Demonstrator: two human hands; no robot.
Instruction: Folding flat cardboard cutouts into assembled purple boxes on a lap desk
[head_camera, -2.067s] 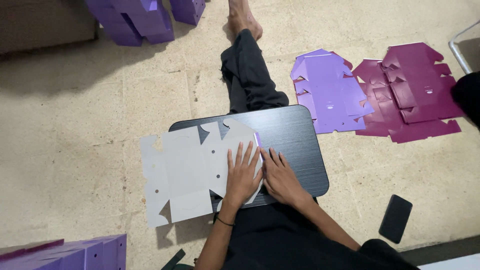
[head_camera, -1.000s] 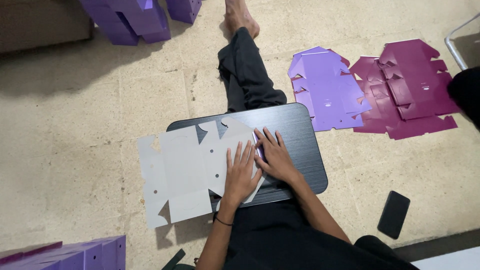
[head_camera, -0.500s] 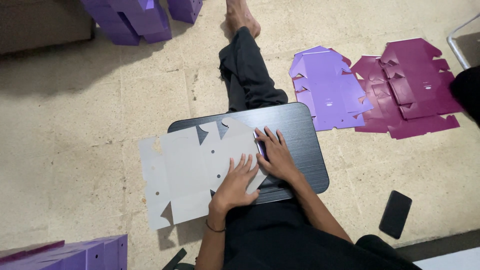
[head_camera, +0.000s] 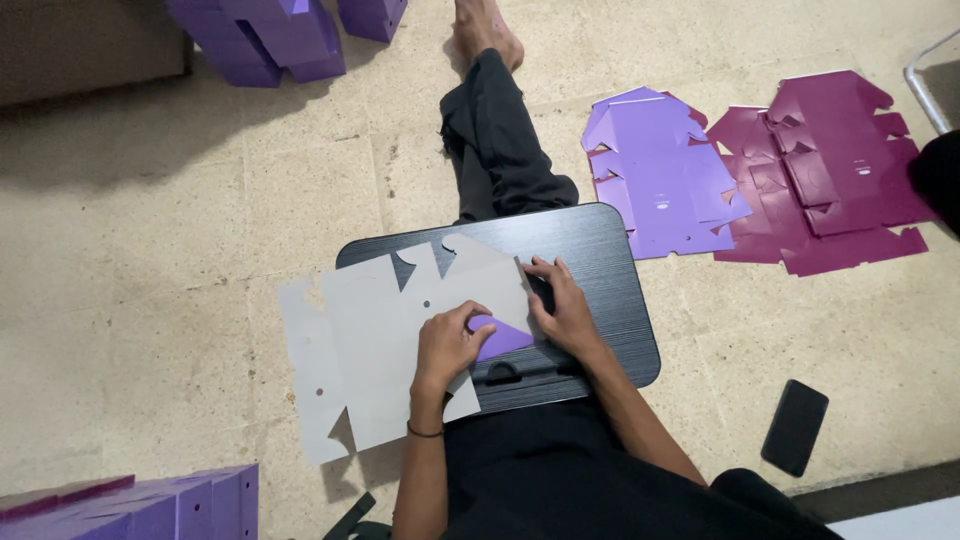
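Head view: folding step. Left hand (head_camera: 448, 345) curled, lifting purple flap (head_camera: 500, 338); right hand (head_camera: 562, 305) flat, pinning grey cardboard (head_camera: 380, 340). Next: crease flap.

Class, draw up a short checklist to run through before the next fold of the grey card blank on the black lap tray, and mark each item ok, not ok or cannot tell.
1. Grey die-cut cardboard blank rests on black rectangular lap tray: ok, though its left part overhangs.
2. Left hand on purple-faced flap: ok.
3. Right hand pressing the blank's right edge: ok.
4. Crease fully formed: cannot tell.
5. Black phone away from the blank: ok.
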